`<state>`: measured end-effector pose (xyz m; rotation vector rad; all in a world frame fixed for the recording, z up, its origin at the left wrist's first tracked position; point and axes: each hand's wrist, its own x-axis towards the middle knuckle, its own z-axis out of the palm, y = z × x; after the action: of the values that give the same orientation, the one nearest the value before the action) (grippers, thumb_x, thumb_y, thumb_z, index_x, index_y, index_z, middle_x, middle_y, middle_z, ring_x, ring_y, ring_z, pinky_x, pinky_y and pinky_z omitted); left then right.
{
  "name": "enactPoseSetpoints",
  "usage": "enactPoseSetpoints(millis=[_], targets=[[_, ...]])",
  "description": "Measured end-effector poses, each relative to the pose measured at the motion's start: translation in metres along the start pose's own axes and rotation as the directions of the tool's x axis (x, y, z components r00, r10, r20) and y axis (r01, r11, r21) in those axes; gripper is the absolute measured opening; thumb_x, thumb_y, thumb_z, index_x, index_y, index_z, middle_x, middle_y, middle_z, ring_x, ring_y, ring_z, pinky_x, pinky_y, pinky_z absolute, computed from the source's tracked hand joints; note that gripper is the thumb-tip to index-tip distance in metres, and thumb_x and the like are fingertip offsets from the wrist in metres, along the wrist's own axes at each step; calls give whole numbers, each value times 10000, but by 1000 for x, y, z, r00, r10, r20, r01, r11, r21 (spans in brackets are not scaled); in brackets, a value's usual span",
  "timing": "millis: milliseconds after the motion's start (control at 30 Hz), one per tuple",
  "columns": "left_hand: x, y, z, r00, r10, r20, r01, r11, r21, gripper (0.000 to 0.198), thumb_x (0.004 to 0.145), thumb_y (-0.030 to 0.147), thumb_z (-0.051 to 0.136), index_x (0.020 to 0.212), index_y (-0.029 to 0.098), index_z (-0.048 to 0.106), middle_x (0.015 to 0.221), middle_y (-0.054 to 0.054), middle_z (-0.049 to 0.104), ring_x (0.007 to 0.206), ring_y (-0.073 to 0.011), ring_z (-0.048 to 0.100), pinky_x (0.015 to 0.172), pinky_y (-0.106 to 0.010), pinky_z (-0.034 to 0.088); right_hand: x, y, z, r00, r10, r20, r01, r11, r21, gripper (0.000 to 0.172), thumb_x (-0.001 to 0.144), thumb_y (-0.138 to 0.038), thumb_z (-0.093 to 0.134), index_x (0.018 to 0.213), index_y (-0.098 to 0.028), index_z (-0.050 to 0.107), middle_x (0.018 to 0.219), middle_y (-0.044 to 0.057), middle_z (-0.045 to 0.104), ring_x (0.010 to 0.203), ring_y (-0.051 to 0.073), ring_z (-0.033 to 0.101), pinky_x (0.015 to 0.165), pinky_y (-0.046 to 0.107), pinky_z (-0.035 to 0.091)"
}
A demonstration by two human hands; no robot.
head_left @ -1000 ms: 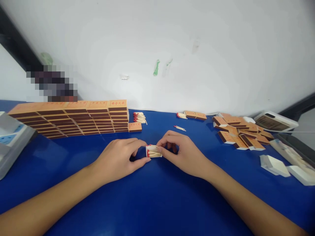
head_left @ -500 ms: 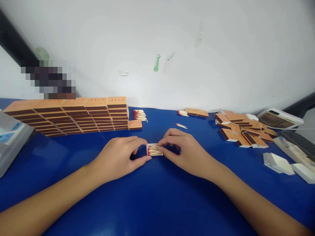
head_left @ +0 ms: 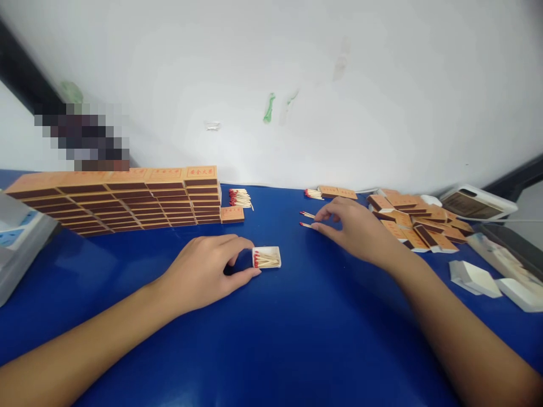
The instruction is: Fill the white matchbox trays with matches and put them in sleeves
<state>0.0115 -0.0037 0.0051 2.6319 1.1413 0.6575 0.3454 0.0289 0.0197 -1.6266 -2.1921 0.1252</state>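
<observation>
A small white matchbox tray (head_left: 275,251) lies on the blue table in front of me, with red-headed matches (head_left: 266,260) inside. My left hand (head_left: 207,271) holds its left end between thumb and forefinger. Further right, my right hand (head_left: 356,229) pinches the tail of a match (head_left: 304,225) between thumb and forefinger, low over the table. Just behind that match lie loose matches (head_left: 306,214), partly hidden by my right fingertips.
Stacked matchboxes (head_left: 165,195) form a wall at left, with a single matchbox (head_left: 232,215) and a match pile (head_left: 240,199) beside it. Behind my right hand are another match pile (head_left: 313,194) and boxes (head_left: 337,192). Heaped matchboxes (head_left: 418,217) and white trays (head_left: 479,278) lie right.
My right hand has left the tray and moved right and back to the loose matches, with a match now in its fingers. My left hand has stayed at the tray.
</observation>
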Motion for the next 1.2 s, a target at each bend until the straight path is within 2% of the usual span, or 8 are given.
enactPoseSetpoints(millis=[133,300,467,567,667,933,1100,1200], targets=[[1,0,-1,1000,-13,10,13,1000,-7,250,967,417,743,1150,247,734,751,52,630,584,-114,554,565,-259,381,1,2,2,987,52,154,-65,995,78,179,963,-331,630,854,-219,716,908,68,708,801,232,639,718,366,493],[1,1,-2,1000,-14,13,13,1000,3,255,964,413,744,1155,245,738,745,50,627,592,-118,564,569,-262,380,-4,-14,2,985,9,170,-32,991,133,203,1007,-350,592,889,-215,687,931,71,688,801,217,629,724,354,487],[2,2,-3,999,-14,37,14,1000,7,270,964,409,739,1173,238,737,764,41,645,622,-128,593,586,-266,388,-14,-51,0,981,-99,165,52,962,268,196,1058,-370,589,961,-224,678,956,48,678,816,191,616,734,332,488],[2,2,-4,999,-15,43,15,1000,-1,258,964,392,740,1169,236,736,769,39,651,634,-132,604,589,-265,392,-21,-77,4,970,-177,164,116,938,328,134,1057,-296,610,965,-221,670,976,43,670,843,181,618,744,318,496],[2,3,-4,999,-10,38,10,1000,-2,254,969,401,733,1157,230,737,761,39,649,626,-133,599,583,-267,392,-26,-90,8,959,-239,154,186,936,299,77,1018,-167,641,972,-215,681,998,47,665,903,190,632,776,325,504],[2,3,-3,999,-2,39,2,1000,-2,252,973,406,728,1158,236,737,766,38,649,626,-128,591,582,-264,386,-25,-82,3,957,-217,193,146,934,325,65,1008,-201,678,1008,-230,737,990,30,660,820,156,632,700,294,500],[1,2,-2,1000,17,20,-17,1000,6,260,977,406,731,1165,226,735,759,40,642,614,-125,584,578,-262,398,-27,-84,7,941,-278,194,205,923,325,81,1033,-227,664,1018,-223,743,987,34,658,830,160,630,718,297,493],[0,2,-1,1000,24,9,-25,1000,15,266,972,408,737,1167,225,735,759,38,644,610,-124,585,580,-262,407,-27,-85,10,940,-294,171,235,925,297,121,1026,-177,650,1042,-222,761,996,44,656,834,167,630,714,303,488]])
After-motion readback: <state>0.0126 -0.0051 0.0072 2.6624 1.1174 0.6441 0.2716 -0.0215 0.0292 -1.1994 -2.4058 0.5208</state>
